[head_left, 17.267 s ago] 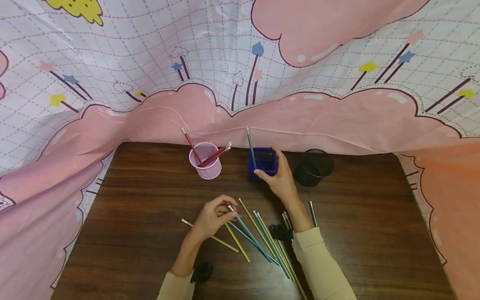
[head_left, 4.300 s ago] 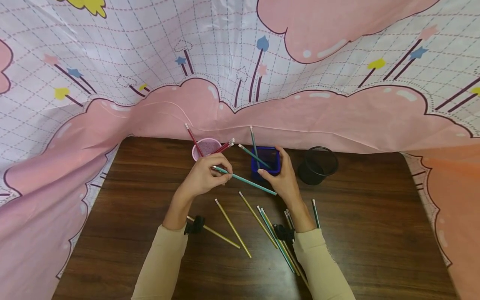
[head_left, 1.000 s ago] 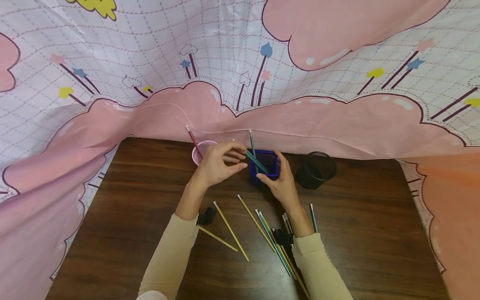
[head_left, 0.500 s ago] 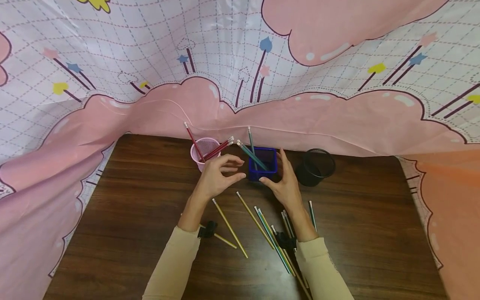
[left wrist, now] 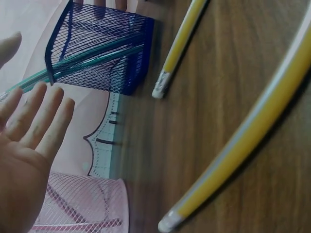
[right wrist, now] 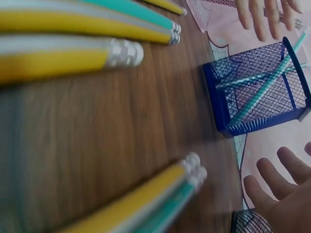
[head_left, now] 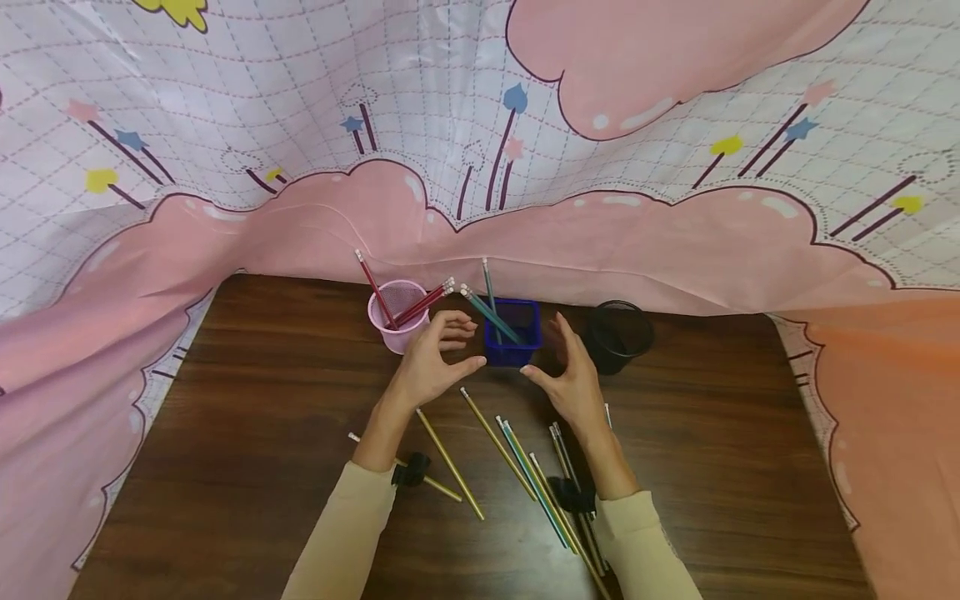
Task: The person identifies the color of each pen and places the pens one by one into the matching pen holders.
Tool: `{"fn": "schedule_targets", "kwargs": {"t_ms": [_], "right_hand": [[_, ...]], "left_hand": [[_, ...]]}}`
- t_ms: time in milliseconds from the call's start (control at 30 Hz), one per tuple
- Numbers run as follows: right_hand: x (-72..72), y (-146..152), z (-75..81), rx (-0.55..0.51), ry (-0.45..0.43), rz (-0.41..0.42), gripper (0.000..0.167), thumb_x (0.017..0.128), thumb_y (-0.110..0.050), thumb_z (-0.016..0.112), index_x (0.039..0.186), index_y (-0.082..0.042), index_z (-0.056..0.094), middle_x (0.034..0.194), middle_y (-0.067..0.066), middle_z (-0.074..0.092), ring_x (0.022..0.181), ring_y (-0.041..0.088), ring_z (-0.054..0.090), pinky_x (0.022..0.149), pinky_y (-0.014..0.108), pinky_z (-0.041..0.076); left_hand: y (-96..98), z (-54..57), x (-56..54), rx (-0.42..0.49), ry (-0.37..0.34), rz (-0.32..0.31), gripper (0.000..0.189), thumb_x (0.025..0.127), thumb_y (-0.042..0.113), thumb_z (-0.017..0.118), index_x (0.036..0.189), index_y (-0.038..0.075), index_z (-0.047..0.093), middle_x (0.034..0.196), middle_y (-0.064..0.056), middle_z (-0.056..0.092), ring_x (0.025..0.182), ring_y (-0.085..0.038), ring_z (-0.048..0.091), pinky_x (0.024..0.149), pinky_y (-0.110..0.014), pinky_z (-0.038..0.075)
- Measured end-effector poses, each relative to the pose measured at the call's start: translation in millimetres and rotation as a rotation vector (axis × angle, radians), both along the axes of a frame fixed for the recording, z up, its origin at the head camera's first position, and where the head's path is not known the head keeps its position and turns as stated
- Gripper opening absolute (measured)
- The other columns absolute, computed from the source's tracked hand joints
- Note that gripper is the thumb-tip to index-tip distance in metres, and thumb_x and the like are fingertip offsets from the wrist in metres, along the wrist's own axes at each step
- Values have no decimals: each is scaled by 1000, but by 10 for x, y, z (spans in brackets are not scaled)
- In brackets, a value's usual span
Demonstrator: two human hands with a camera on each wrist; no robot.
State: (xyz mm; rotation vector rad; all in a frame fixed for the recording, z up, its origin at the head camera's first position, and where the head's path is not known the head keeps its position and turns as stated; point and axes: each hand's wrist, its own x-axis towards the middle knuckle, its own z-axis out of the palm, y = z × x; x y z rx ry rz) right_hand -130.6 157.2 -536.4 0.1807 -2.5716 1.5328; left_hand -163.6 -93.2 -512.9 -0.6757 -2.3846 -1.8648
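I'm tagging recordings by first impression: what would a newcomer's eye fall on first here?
Probably the empty left hand and right hand, flanking a blue mesh holder with teal pencils leaning in it. Next, perhaps, the pink cup of red pencils on the left and the black cup on the right. Behind the table hangs a bright cloud-patterned cloth.

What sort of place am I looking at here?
Perhaps a makeshift tabletop booth: a wooden table, a patterned cloth hanging behind it, and a blue mesh holder with green pencils inside.
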Motion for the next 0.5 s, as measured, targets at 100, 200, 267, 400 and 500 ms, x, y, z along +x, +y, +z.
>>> {"fn": "schedule_targets", "kwargs": {"t_ms": [100, 200, 267, 400, 500], "right_hand": [[59, 41, -8, 4, 18, -6, 97, 79, -24, 85, 157, -12, 28, 150, 14, 44, 132, 37, 47, 105, 54, 43], [113, 73, -8, -5, 42, -17, 95, 78, -22, 86, 156, -13, 32, 148, 14, 47, 130, 38, 50, 103, 55, 44], [140, 82, -4, -15, 54, -17, 94, 77, -22, 86, 155, -15, 35, 147, 14, 49, 127, 38, 53, 102, 54, 45], [174, 89, 11, -18, 58, -17, 91, 77, -18, 87, 153, -13, 38, 145, 12, 52, 125, 37, 56, 101, 52, 47], [193, 103, 18, -16, 53, -22, 88, 77, -13, 86, 152, -12, 41, 143, 10, 54, 124, 34, 57, 101, 51, 47]], "left_hand": [[27, -51, -16, -40, -5, 43, 73, 77, 14, 87, 135, 3, 44, 124, -17, 58, 117, -33, 58, 97, -47, 51], [69, -101, -67, -72, -21, 67, 84, 76, 18, 88, 142, 4, 39, 133, -17, 53, 124, -32, 53, 101, -46, 49], [91, -128, -104, -80, -33, 71, 87, 76, 19, 88, 144, 4, 38, 137, -18, 52, 126, -31, 52, 101, -44, 49], [114, -170, -156, -95, -51, 68, 87, 76, 21, 88, 145, 3, 38, 135, -19, 54, 124, -31, 54, 99, -41, 51], [127, -185, -179, -96, -70, 70, 86, 76, 21, 88, 144, 2, 39, 134, -19, 55, 122, -32, 56, 98, -40, 52]]}}
